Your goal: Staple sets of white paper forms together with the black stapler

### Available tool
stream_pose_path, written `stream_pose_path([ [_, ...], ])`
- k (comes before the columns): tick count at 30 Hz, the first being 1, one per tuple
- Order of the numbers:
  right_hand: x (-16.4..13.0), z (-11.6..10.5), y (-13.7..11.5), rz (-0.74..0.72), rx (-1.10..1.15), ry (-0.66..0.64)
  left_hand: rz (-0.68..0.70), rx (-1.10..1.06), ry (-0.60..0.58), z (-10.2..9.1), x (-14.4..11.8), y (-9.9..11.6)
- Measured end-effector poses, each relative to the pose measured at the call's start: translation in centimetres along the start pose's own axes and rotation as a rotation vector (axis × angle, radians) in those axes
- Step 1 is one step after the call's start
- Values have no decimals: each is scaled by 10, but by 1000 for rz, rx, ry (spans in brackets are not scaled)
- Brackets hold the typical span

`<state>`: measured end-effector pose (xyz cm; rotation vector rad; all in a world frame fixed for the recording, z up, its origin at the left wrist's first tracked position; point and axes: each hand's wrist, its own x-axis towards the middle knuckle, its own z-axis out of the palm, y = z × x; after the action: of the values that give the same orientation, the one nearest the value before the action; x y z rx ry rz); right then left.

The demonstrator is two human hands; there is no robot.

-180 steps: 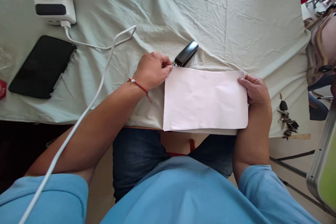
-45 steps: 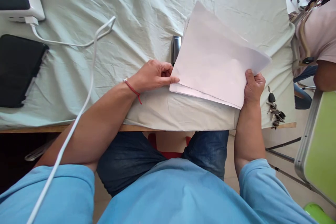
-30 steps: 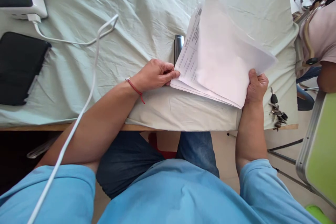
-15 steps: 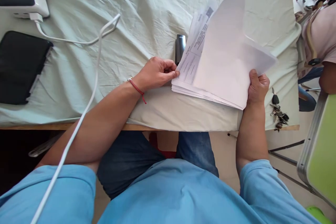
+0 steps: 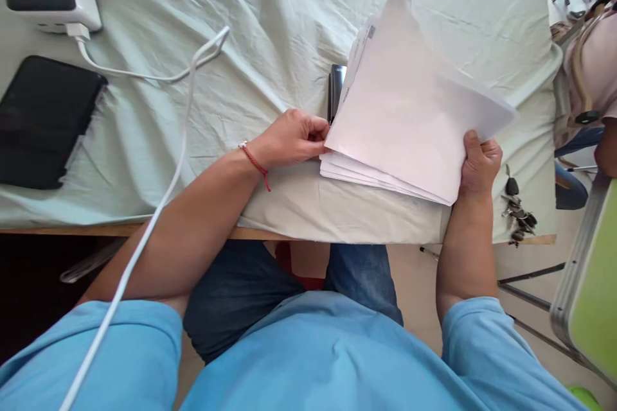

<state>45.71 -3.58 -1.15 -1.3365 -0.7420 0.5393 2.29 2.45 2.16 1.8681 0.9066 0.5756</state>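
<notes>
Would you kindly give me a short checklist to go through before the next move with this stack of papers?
1. Left hand pinches the near-left corner of the papers: ok.
2. Right hand grips the right edge: ok.
3. Sheets squared up: not ok, edges fan out.
4. Stapler reachable: ok, just behind the papers, partly hidden.
5. Keys apart from the papers: ok.
6. Stapler loaded: cannot tell.

sheets [image 5: 409, 122]: matt white paper | tablecloth [image 5: 270, 45]: creased cloth | stapler [image 5: 335, 87]: glossy black
</notes>
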Motion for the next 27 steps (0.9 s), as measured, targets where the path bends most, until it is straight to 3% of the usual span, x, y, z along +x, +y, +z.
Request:
stream_pose_path([
  [8, -2, -2, 4, -37, -12, -19, -24, -51, 84, 4, -1, -2],
  [16, 1, -3, 6, -58, -53, -49, -11, -291, 236, 12, 0, -15],
  [27, -2, -4, 0, -20, -32, -87, -5, -175, -6, 3, -5, -2],
])
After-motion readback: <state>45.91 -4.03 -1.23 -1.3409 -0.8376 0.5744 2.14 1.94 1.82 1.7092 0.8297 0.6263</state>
